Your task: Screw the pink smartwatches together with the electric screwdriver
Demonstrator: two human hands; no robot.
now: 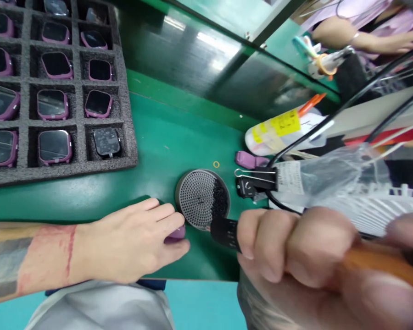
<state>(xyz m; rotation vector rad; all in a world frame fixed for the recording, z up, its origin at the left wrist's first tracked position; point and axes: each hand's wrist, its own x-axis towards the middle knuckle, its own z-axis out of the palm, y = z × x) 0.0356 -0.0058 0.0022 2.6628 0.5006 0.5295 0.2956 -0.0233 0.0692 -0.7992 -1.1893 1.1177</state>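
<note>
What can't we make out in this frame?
All in the head view:
- Purple part: mostly hidden by the left hand.
- Screwdriver: handle largely covered by the blurred right hand; whether its tip touches the round screw tray is unclear.
- Black screws: too small to count.
- Foam tray: cut off by the left and top edges.
- Yellow label: writing too small.
</note>
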